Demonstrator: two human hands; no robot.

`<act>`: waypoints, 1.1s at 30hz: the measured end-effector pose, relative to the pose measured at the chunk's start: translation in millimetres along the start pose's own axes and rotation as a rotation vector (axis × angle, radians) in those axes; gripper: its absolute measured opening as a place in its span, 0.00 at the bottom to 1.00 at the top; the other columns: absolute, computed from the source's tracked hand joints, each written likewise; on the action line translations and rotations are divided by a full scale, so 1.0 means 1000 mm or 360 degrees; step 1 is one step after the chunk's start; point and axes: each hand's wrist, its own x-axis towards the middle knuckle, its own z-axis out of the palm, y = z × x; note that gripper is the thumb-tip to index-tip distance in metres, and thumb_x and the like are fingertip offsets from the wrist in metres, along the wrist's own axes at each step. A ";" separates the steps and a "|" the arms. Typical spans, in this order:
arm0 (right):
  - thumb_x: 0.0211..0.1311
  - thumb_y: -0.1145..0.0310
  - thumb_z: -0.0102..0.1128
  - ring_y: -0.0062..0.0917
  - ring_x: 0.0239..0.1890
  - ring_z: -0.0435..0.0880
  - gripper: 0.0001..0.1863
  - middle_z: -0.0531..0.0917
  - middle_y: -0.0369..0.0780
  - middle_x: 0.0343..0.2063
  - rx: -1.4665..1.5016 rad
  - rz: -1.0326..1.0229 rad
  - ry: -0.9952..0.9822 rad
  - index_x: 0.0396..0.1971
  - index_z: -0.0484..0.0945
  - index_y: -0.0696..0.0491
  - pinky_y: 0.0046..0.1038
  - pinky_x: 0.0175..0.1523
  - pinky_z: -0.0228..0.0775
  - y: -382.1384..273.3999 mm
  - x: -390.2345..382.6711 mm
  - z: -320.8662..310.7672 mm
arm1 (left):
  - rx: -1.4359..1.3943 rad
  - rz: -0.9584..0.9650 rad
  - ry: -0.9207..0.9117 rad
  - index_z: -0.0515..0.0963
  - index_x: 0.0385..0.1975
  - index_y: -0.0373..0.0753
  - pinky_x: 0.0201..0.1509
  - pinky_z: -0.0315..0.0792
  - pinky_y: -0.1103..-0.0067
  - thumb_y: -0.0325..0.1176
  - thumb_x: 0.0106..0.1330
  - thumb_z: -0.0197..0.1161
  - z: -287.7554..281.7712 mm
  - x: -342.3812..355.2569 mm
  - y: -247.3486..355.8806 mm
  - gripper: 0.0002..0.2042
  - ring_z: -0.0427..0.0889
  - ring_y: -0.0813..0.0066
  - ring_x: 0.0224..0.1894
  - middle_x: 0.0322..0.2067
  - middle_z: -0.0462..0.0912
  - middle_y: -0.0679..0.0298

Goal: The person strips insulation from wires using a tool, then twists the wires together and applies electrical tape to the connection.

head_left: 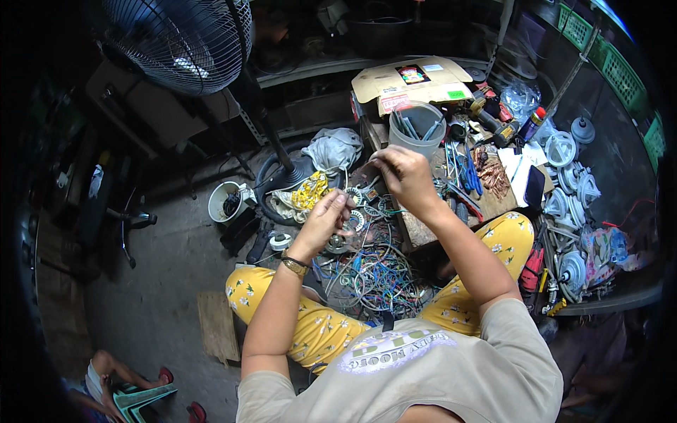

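Above a heap of tangled cut wires (377, 275), both my hands are raised and pinched. My left hand (326, 220), with a gold watch on its wrist, is closed at the fingertips. A thin pale wire (345, 180) rises from those fingertips. To the right and a little farther off, my right hand (407, 175) pinches thumb against fingers. What it holds is too fine to make out. Just beyond the right hand stands a pale bucket (422, 144) with grey rod-like pieces inside. White ring-shaped fan motor parts (355, 220) lie below and between the hands.
A low bench at right carries bundled copper wire (491, 175), blue-handled pliers (471, 173), a power drill (497, 127) and a phone (534, 189). White plastic parts (560, 204) fill the far right. A standing fan (176, 42) and small white bucket (227, 202) are left; another person sits lower left.
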 end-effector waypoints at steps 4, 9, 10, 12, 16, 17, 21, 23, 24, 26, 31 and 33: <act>0.54 0.77 0.60 0.40 0.31 0.83 0.05 0.82 0.48 0.28 0.0099 0.0195 0.0100 0.30 0.80 0.61 0.31 0.36 0.73 0.015 -0.004 -0.009 | 0.0455 0.0116 -0.0098 0.72 0.42 0.36 0.43 0.68 0.86 0.39 0.71 0.52 0.000 -0.004 0.002 0.12 0.74 0.85 0.37 0.36 0.75 0.71; 0.54 0.74 0.61 0.41 0.31 0.83 0.06 0.82 0.49 0.27 0.0031 0.0379 0.0000 0.30 0.81 0.61 0.32 0.37 0.73 0.033 -0.041 -0.010 | 0.0722 0.0080 0.0045 0.74 0.37 0.32 0.44 0.71 0.80 0.30 0.67 0.56 -0.005 -0.006 0.023 0.07 0.78 0.77 0.40 0.36 0.79 0.65; 0.55 0.74 0.60 0.41 0.31 0.83 0.06 0.82 0.49 0.27 0.0073 0.0421 -0.0131 0.30 0.81 0.61 0.33 0.37 0.73 0.034 -0.049 -0.008 | 0.0890 0.0160 0.0086 0.74 0.36 0.31 0.43 0.71 0.80 0.29 0.67 0.56 -0.006 -0.005 0.025 0.07 0.78 0.77 0.39 0.35 0.80 0.64; 0.55 0.74 0.59 0.41 0.31 0.83 0.06 0.82 0.48 0.27 0.0153 0.0512 -0.0391 0.30 0.81 0.60 0.34 0.37 0.73 0.036 -0.064 -0.006 | 0.1210 0.0268 0.0079 0.75 0.33 0.30 0.40 0.72 0.78 0.27 0.66 0.55 -0.005 -0.005 0.028 0.06 0.81 0.71 0.35 0.30 0.82 0.58; 0.50 0.79 0.57 0.38 0.55 0.70 0.21 0.71 0.46 0.55 -0.0292 0.0323 -0.0925 0.48 0.77 0.54 0.33 0.56 0.65 0.029 -0.064 -0.006 | 0.1499 0.0301 -0.0010 0.74 0.32 0.31 0.37 0.73 0.74 0.27 0.65 0.55 -0.003 -0.004 0.020 0.06 0.82 0.62 0.32 0.28 0.82 0.54; 0.49 0.77 0.58 0.40 0.57 0.67 0.23 0.69 0.46 0.56 -0.0286 0.0345 -0.0910 0.49 0.76 0.53 0.37 0.58 0.62 0.020 -0.057 -0.009 | 0.1526 0.0321 -0.0010 0.74 0.32 0.31 0.37 0.73 0.72 0.28 0.65 0.55 -0.003 -0.005 0.016 0.06 0.82 0.59 0.32 0.27 0.81 0.53; 0.45 0.70 0.61 0.44 0.63 0.60 0.31 0.65 0.47 0.60 -0.0508 0.0258 -0.0795 0.55 0.72 0.50 0.54 0.63 0.51 -0.012 -0.031 -0.029 | 0.1758 0.0288 0.0035 0.74 0.29 0.32 0.35 0.71 0.67 0.29 0.64 0.56 0.002 -0.003 0.022 0.06 0.80 0.52 0.33 0.27 0.80 0.51; 0.48 0.64 0.62 0.44 0.68 0.54 0.33 0.63 0.46 0.62 -0.0835 0.0177 -0.0810 0.59 0.68 0.48 0.64 0.64 0.40 -0.023 -0.027 -0.033 | 0.1824 0.0266 0.0081 0.74 0.29 0.33 0.35 0.71 0.65 0.29 0.63 0.57 -0.001 -0.004 0.021 0.06 0.80 0.51 0.33 0.27 0.80 0.50; 0.50 0.62 0.62 0.44 0.68 0.52 0.33 0.62 0.45 0.63 -0.0814 0.0141 -0.0777 0.59 0.67 0.48 0.63 0.65 0.39 -0.022 -0.028 -0.033 | 0.1850 0.0260 0.0084 0.74 0.29 0.33 0.35 0.71 0.65 0.29 0.62 0.57 0.001 -0.004 0.022 0.06 0.80 0.50 0.33 0.26 0.80 0.50; 0.54 0.58 0.62 0.43 0.70 0.49 0.32 0.62 0.44 0.64 -0.0770 0.0068 -0.0713 0.60 0.66 0.48 0.62 0.66 0.37 -0.020 -0.029 -0.022 | 0.1902 0.0248 0.0091 0.73 0.28 0.32 0.34 0.70 0.65 0.29 0.62 0.57 0.004 -0.004 0.024 0.06 0.79 0.49 0.32 0.26 0.79 0.49; 0.62 0.55 0.55 0.44 0.66 0.58 0.27 0.71 0.46 0.57 -0.0035 0.0253 -0.1010 0.57 0.68 0.53 0.59 0.65 0.42 0.010 -0.069 0.045 | 0.1785 0.0308 0.0082 0.72 0.28 0.32 0.34 0.70 0.64 0.28 0.62 0.56 0.007 -0.002 0.019 0.05 0.78 0.46 0.32 0.26 0.78 0.47; 0.66 0.61 0.52 0.39 0.55 0.75 0.18 0.79 0.45 0.47 0.0697 0.0447 -0.1062 0.49 0.72 0.59 0.39 0.60 0.63 0.021 -0.077 0.064 | 0.1791 0.0311 0.0073 0.72 0.31 0.32 0.35 0.70 0.64 0.26 0.62 0.55 0.004 -0.002 0.020 0.04 0.79 0.48 0.34 0.27 0.79 0.47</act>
